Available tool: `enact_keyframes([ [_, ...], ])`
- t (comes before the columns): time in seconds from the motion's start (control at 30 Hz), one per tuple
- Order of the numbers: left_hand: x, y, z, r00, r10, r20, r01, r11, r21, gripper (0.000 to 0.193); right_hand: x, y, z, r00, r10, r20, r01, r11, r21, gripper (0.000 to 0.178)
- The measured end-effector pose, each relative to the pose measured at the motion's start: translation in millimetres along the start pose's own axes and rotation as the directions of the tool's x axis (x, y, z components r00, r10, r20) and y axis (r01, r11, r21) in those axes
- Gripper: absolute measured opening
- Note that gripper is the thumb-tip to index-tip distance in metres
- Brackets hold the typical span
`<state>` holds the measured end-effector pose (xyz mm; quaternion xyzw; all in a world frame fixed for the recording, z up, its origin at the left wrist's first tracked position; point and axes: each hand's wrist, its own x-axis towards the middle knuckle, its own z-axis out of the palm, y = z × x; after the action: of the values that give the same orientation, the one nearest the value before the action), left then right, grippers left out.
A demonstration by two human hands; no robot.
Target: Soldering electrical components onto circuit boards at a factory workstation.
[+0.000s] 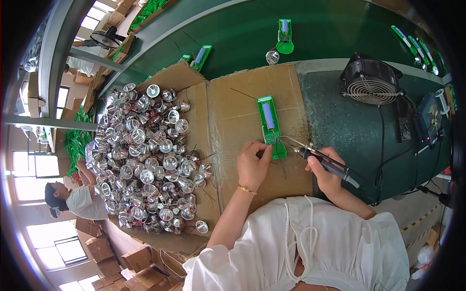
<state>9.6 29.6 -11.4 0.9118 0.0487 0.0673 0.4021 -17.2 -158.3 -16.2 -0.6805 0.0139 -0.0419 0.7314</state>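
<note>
A green plastic casing (pixel 278 151) lies on the cardboard, with a purple cylindrical battery (pixel 268 116) and a small green circuit board inside. My left hand (pixel 253 164) is at the casing's lower left edge, its fingers bent and thumb close to the index finger. Whatever is between those fingertips is hidden. Wrapped in my right hand (pixel 326 170) is a soldering iron (pixel 335 169) with a dark handle and a thin curved tube alongside its tip. The tip points left and reaches the board end of the casing. Thin dark wires stick out from both casing ends.
Left of my hands, a cardboard tray (pixel 200 109) holds a heap of silvery reflector cups (pixel 145 160). A black fan (pixel 371 80) and a soldering station (pixel 431 119) with cables stand at right. Across the back, a green belt (pixel 233 39) carries more casings. Someone works at far left.
</note>
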Motion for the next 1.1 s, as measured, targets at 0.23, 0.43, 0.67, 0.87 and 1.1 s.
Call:
enact_keyframes([
  [0.23, 1.7, 0.0, -2.5, 1.000, 0.024, 0.009, -0.024, 0.999, 0.027, 0.012, -0.9, -3.8, -8.8, 0.998, 0.055, -0.031, -0.051, 0.993, 0.108, 0.015],
  [0.43, 1.1, 4.4, -21.7, 0.993, 0.112, 0.045, -0.113, 0.994, 0.014, 0.009, -2.5, -1.8, -11.7, 0.997, 0.078, -0.025, -0.074, 0.990, 0.123, 0.014],
  [0.67, 6.8, -10.7, -40.8, 0.911, 0.382, 0.155, -0.390, 0.920, 0.024, 0.012, -0.9, -3.3, -12.3, 0.997, 0.072, 0.000, -0.072, 0.990, 0.118, 0.014],
  [0.87, 6.5, 10.3, -24.8, 0.989, -0.059, 0.139, 0.073, 0.992, -0.101, 0.009, 1.2, -2.8, -7.9, 0.997, 0.062, 0.034, -0.065, 0.995, 0.071, 0.013],
  [1.1, 4.0, 0.6, -13.8, 0.980, -0.147, 0.133, 0.166, 0.976, -0.144, 0.013, 8.7, 3.7, 5.7, 0.994, 0.091, 0.060, -0.095, 0.993, 0.068, 0.012],
])
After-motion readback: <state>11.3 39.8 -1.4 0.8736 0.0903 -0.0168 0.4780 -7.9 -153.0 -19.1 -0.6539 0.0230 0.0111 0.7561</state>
